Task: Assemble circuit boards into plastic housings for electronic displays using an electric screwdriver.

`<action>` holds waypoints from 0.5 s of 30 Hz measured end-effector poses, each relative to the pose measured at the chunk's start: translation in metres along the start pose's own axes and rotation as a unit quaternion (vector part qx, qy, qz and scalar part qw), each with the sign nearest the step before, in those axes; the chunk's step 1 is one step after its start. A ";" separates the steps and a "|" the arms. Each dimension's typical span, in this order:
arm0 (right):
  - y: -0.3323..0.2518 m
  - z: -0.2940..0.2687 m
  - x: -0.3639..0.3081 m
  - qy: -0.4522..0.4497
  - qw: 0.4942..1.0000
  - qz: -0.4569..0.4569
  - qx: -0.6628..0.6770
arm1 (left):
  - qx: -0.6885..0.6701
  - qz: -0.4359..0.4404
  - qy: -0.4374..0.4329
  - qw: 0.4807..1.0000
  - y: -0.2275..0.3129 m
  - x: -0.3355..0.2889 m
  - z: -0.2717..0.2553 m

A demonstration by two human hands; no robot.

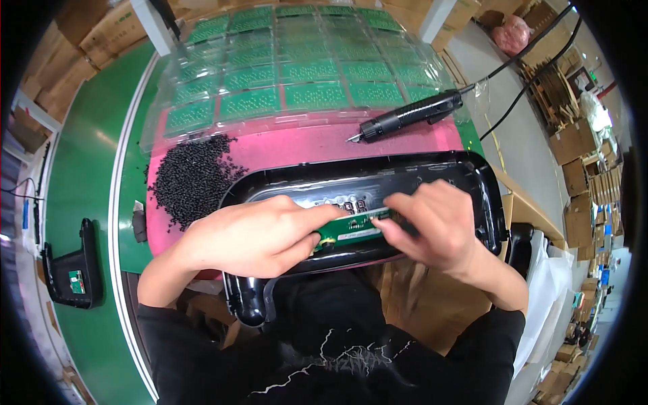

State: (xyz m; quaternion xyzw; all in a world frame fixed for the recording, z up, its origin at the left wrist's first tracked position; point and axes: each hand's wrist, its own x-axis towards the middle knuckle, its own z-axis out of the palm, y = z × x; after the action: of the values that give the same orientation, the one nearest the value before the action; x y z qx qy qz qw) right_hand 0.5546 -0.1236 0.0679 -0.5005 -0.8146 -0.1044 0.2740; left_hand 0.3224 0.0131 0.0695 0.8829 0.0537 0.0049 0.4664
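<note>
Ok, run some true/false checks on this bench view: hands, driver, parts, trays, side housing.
1. Left hand and right hand are both at the green circuit board. True.
2. The pile of small black parts is left of the electric screwdriver. True.
3. The right hand grips the electric screwdriver. False: it lies beyond the black housing.
4. The clear trays are bare. False: they hold green boards.
5. The housing at far left has a small green board in it. True.

The circuit board (347, 229) is green, housing (405, 173) black, mat (297, 146) pink, shirt (310, 347) black with jagged white streaks.
</note>
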 end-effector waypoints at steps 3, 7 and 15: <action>-0.011 0.001 -0.023 -0.036 0.994 0.059 0.085 | -0.012 0.023 -0.048 0.998 -0.007 0.003 0.003; -0.015 0.004 -0.043 -0.078 0.934 0.200 0.287 | -0.016 0.132 0.021 0.991 -0.029 0.000 0.018; -0.002 0.013 -0.052 -0.099 0.819 0.332 0.457 | 0.054 0.123 0.128 0.983 -0.044 0.001 0.023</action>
State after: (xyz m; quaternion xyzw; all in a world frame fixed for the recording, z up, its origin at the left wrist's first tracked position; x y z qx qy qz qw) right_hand 0.5668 -0.1582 0.0286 -0.5655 -0.5757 0.4273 0.4077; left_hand 0.3206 0.0192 0.0206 0.8987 0.0044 0.1723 0.4032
